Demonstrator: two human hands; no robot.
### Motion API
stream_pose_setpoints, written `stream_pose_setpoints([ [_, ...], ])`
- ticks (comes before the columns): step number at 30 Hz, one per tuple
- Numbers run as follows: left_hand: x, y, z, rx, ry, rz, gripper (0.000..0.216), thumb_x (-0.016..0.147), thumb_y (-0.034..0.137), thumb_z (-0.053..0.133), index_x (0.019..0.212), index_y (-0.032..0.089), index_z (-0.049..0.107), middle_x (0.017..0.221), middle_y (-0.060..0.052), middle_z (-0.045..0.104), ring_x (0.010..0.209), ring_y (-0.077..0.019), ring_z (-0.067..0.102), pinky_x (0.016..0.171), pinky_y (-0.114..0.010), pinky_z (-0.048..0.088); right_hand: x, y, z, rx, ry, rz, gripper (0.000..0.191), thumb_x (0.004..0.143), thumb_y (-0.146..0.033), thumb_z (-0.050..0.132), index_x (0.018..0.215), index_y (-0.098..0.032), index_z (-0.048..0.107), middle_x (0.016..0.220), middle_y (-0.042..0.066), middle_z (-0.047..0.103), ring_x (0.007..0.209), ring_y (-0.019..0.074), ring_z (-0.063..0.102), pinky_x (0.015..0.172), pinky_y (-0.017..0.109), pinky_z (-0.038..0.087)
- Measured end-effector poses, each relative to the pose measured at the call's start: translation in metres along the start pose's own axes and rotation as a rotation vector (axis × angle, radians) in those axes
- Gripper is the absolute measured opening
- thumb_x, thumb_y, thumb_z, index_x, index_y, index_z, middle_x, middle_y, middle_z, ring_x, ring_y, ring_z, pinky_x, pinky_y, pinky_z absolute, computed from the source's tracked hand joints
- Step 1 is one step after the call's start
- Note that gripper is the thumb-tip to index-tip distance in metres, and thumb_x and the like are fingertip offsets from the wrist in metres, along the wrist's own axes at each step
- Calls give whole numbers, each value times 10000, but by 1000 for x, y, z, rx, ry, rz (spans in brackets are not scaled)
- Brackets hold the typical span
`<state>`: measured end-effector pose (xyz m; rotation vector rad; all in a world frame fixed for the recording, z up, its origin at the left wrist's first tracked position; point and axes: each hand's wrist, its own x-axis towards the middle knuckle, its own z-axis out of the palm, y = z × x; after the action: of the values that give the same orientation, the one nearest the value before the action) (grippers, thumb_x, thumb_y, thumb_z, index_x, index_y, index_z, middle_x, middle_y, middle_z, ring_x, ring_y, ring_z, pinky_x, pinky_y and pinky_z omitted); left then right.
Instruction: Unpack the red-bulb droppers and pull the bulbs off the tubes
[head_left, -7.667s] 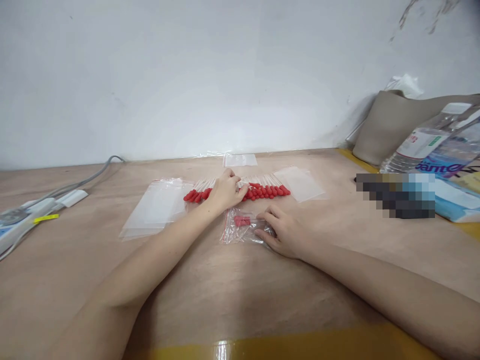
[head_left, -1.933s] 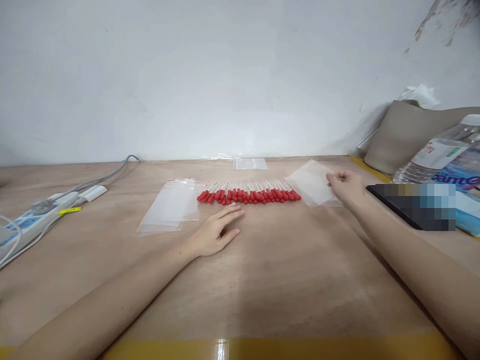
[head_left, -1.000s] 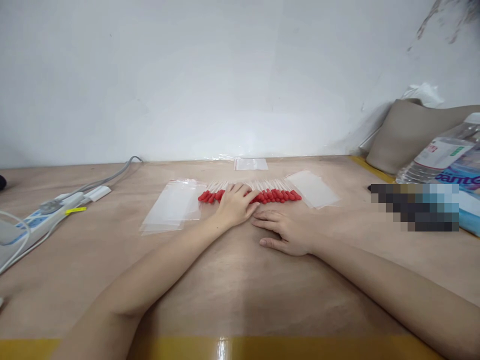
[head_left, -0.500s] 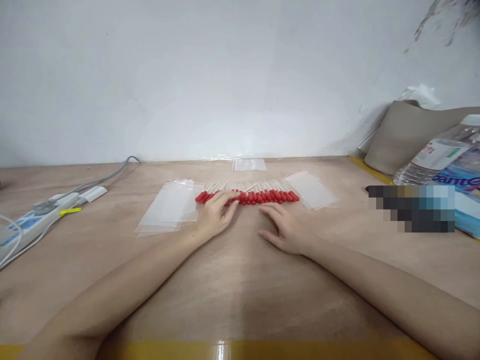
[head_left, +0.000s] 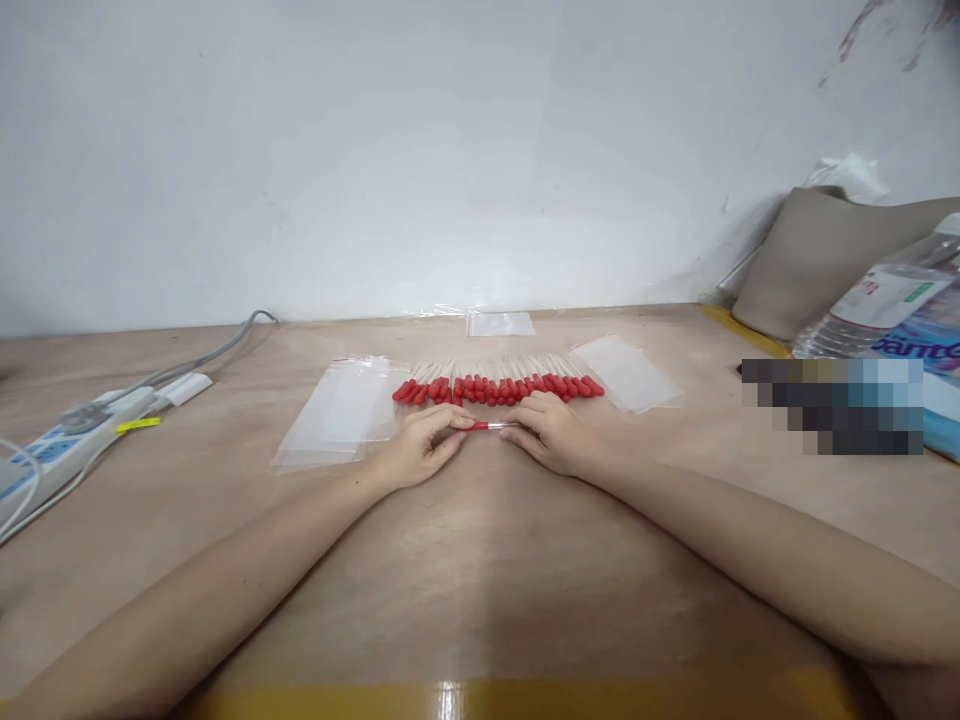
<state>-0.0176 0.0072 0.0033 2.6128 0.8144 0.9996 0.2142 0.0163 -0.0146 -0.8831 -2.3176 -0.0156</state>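
A thin stick with a red end and a pale shaft (head_left: 495, 426) lies crosswise between my two hands. My left hand (head_left: 429, 442) pinches its red end, and the fingers of my right hand (head_left: 553, 432) close on the pale end. Just beyond them is a row of several similar sticks (head_left: 499, 390), red ends toward me and pale shafts pointing to the wall. Clear zip bags (head_left: 322, 412) lie in a fanned pile to the left of the row. More clear bags (head_left: 628, 375) overlap on its right.
Near the wall lies another small clear bag (head_left: 501, 324). A white power strip (head_left: 52, 455) with cables and a yellow tag is on the left. At the right are a plastic bottle (head_left: 874, 310), a grey-brown bag-like object (head_left: 795, 260) and a pixelated patch. Yellow tape runs along the front edge.
My left hand has drawn back from the row with a red-ended stick. My right hand, open before, has moved slightly left and up and now grips the stick's other end.
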Motion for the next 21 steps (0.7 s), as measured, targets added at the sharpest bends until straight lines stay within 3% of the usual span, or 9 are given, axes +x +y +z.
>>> stream_pose_setpoints([
  [5,8,1,6,136,30,6,344,820,257,541,1154,183,510,1086,-84,592,996,-188,546,860,-348,454,3,1,3,-6,-17,22,257,877,-349,445,857,-175,633,772,46,636,738,158,498,702,301,346],
  [12,23,-4,20,260,3,109,195,875,288,467,980,188,597,832,-32,635,809,-161,546,764,-322,420,2,-2,-1,-14,-44,14,269,894,-340,416,945,-188,632,836,45,656,757,152,509,710,294,312],
  [21,17,10,10,477,-150,80,279,904,331,370,770,181,563,746,-15,600,761,-163,487,773,-350,314,-1,-5,-6,-180,42,-139,301,896,-340,410,784,-185,642,633,12,621,630,118,454,705,311,237],
])
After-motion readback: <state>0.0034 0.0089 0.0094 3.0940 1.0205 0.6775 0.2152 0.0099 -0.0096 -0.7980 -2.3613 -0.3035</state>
